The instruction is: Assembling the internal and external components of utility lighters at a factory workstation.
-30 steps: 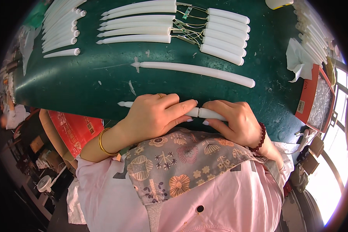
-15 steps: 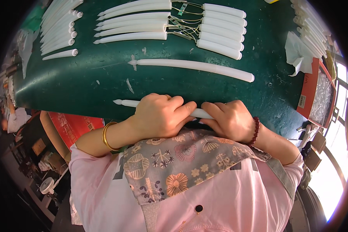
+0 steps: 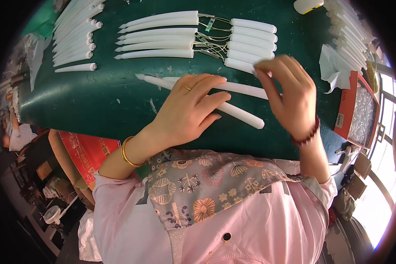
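Observation:
My left hand [image 3: 191, 105] is closed over a white electronic taper candle [image 3: 243, 116], with its flame-shaped tip out on the left and its round base at the lower right. Just behind it, partly covered by the same hand, lies a second white taper candle [image 3: 244, 89]. My right hand [image 3: 292, 94] is raised above that candle's right end, thumb and fingers apart, and nothing shows in it. Its fingertips are near the front of a row of white candle base tubes [image 3: 251, 46]. Thin wires and small green circuit boards [image 3: 210, 24] link these tubes to the tapered tops [image 3: 163, 39].
At the far left lies a stack of white candle parts [image 3: 77, 44]; more white pieces [image 3: 347, 35] are at the far right. A crumpled white sheet [image 3: 334, 66] and a red box of clear packets [image 3: 358, 110] stand on the right. A red carton [image 3: 86, 152] sits below the table's left edge.
My left hand has carried the candle away from my body and laid it close to the second one. My right hand has let go of it and moved right and forward.

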`<move>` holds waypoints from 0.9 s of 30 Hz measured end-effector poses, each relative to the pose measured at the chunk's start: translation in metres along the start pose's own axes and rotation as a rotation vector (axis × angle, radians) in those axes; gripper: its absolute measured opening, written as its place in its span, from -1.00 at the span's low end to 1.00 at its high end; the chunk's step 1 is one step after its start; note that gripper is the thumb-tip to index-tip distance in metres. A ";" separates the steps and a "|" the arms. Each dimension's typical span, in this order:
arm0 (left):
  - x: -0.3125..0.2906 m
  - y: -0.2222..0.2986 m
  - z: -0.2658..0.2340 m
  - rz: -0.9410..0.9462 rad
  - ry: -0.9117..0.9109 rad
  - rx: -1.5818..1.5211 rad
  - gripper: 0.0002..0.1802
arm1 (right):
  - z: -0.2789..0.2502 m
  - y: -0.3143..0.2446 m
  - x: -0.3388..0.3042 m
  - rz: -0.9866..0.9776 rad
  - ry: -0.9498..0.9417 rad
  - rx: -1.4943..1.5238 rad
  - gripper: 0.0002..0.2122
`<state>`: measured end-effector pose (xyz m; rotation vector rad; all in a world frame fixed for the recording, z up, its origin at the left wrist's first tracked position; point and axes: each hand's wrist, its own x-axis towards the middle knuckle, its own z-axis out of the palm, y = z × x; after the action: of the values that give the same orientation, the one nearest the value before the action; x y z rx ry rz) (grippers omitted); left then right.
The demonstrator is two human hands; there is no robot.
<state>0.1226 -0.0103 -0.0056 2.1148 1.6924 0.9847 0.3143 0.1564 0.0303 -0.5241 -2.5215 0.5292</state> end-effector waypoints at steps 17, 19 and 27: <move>0.027 -0.063 -0.042 -0.077 0.180 0.276 -0.74 | 0.033 -0.003 -0.006 0.115 -0.174 -0.276 -0.70; 0.027 -0.065 -0.041 -0.094 0.081 0.285 -0.73 | 0.032 0.001 -0.005 0.075 -0.187 -0.297 -0.72; 0.029 -0.063 -0.033 -0.069 0.062 0.386 -0.73 | 0.035 0.020 0.004 0.044 -0.042 -0.315 -0.72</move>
<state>0.0559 0.0282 -0.0079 2.2506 2.1135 0.7580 0.2976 0.1657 -0.0051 -0.6900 -2.6534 0.1572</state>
